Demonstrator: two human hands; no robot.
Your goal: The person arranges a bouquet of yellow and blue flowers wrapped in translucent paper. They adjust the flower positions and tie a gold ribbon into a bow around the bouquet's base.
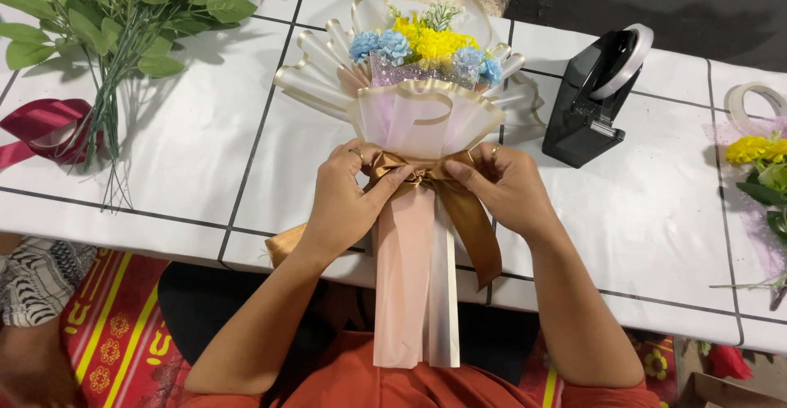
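1. Nearest you, the long pale pink and cream wrapped handle [426, 293] of the bouquet hangs over the near table edge toward your lap. It looks light, and the sheet would likely crease if squeezed hard.
2. Your left hand [348, 203] and right hand [504, 188] meet at the bouquet's neck, fingertips of each pinched on the bronze satin ribbon [459, 211] at its knot. One tail drops down on the right, another trails out to the left under your wrist. Satin of this kind is probably slippery, so hold close to the knot, not the tails.
3. Just beyond your hands the fanned wrapping paper [426, 113] with gold edging spreads out on the white table [197, 145]. It seems thin and easily dented; the neck is the safer place to grip.
4. Farther still sit the yellow and blue flowers [430, 45], soft and likely fragile.
5. Around it: leafy green stems [106, 14] and a dark red ribbon [37, 129] to the far left, a black tape dispenser [594, 100] close on the right, then a loose tape roll [750, 100] and another yellow flower bunch [758, 158] at the right edge. The dispenser stands nearest, should you swing the bouquet right.
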